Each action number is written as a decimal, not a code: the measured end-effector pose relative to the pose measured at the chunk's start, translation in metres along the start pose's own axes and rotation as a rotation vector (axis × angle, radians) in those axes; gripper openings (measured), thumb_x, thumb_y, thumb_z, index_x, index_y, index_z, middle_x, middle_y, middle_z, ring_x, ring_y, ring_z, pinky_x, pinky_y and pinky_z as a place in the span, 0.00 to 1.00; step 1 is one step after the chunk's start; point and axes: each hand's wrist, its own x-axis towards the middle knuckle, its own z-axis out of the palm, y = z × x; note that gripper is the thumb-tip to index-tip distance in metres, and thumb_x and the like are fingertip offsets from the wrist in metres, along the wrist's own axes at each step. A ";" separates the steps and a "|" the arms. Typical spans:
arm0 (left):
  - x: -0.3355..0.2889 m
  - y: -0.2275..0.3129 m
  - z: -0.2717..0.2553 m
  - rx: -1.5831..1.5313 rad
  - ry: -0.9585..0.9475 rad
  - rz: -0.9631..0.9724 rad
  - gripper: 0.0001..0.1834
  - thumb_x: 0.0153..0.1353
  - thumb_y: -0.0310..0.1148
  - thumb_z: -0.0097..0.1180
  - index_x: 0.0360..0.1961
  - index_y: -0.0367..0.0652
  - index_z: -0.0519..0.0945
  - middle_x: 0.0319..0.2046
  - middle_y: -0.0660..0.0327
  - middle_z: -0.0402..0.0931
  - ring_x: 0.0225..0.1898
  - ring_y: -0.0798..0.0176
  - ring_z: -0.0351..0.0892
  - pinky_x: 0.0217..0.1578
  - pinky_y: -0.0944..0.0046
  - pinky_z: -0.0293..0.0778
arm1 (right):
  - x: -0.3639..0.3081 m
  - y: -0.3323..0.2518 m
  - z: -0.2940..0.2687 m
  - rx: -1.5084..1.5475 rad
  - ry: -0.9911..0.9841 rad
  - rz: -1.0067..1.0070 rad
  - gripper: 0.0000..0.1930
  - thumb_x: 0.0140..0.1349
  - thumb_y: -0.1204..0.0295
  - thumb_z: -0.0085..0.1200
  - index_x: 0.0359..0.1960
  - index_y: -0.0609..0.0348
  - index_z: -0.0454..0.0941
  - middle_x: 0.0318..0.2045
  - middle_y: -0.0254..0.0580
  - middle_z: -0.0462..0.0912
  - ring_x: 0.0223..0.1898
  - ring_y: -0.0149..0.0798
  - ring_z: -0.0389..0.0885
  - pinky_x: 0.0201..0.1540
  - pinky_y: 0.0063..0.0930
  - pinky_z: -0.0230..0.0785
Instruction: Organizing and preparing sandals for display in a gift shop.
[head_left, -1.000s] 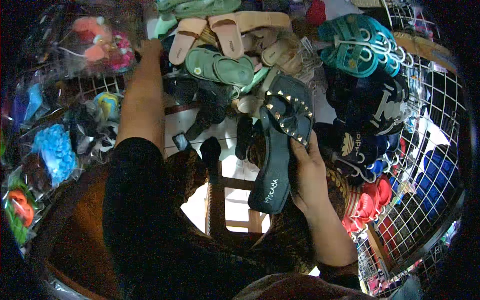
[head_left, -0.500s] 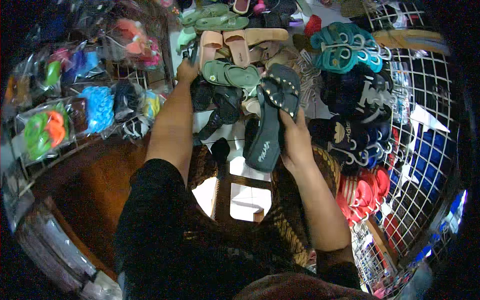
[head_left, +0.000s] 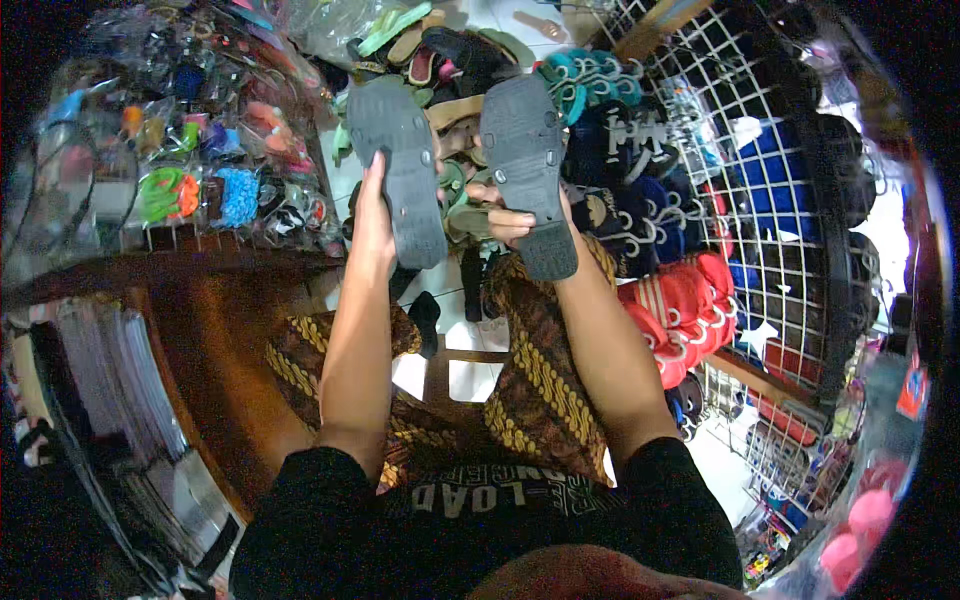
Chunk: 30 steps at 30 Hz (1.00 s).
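Note:
Two dark grey sandals are held up side by side with their soles facing me. Around the left sandal (head_left: pixel 398 150) my left hand (head_left: pixel 372 222) is closed, its thumb lying along the sole's edge. My right hand (head_left: pixel 508 218) grips the right sandal (head_left: pixel 520 140), with fingers wrapped across the sole near the heel. Both uppers are turned away and hidden. Behind them, partly covered, lies a pile of other footwear, including a green sandal (head_left: pixel 466 220) and a dark red-lined shoe (head_left: pixel 424 66).
Plastic-bagged goods (head_left: pixel 238 196) cover the left side above a brown wooden panel (head_left: pixel 215 350). To the right hang teal sandals (head_left: pixel 570 85) and red sandals (head_left: pixel 690 310) on white hooks, beside a white wire grid (head_left: pixel 780 220). Patterned brown cloth (head_left: pixel 545 370) covers my lap.
My left hand has come back from the pile and now holds a sandal beside the right one. The studded upper and footbed seen before are now turned away, soles showing. The view has shifted.

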 end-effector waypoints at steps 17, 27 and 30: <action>-0.221 -0.022 0.061 -0.008 -0.111 0.095 0.35 0.65 0.59 0.41 0.57 0.38 0.71 0.46 0.50 0.78 0.43 0.51 0.80 0.44 0.52 0.77 | -0.074 0.145 0.091 -0.189 -0.148 -0.069 0.28 0.64 0.49 0.46 0.55 0.59 0.72 0.48 0.48 0.74 0.41 0.44 0.73 0.54 0.50 0.68; -0.244 -0.016 0.063 -0.191 -0.369 0.192 0.51 0.61 0.74 0.23 0.57 0.33 0.69 0.44 0.40 0.76 0.41 0.42 0.79 0.43 0.43 0.76 | -0.087 0.161 0.073 -0.252 -0.003 -0.066 0.30 0.67 0.52 0.44 0.54 0.72 0.69 0.44 0.58 0.74 0.43 0.58 0.78 0.39 0.45 0.82; -0.250 -0.014 0.061 -0.130 -0.337 0.201 0.50 0.62 0.73 0.23 0.57 0.33 0.69 0.44 0.41 0.77 0.41 0.43 0.79 0.44 0.46 0.77 | -0.086 0.168 0.080 -0.307 0.014 -0.088 0.28 0.66 0.53 0.45 0.54 0.69 0.72 0.44 0.57 0.79 0.40 0.56 0.84 0.34 0.39 0.83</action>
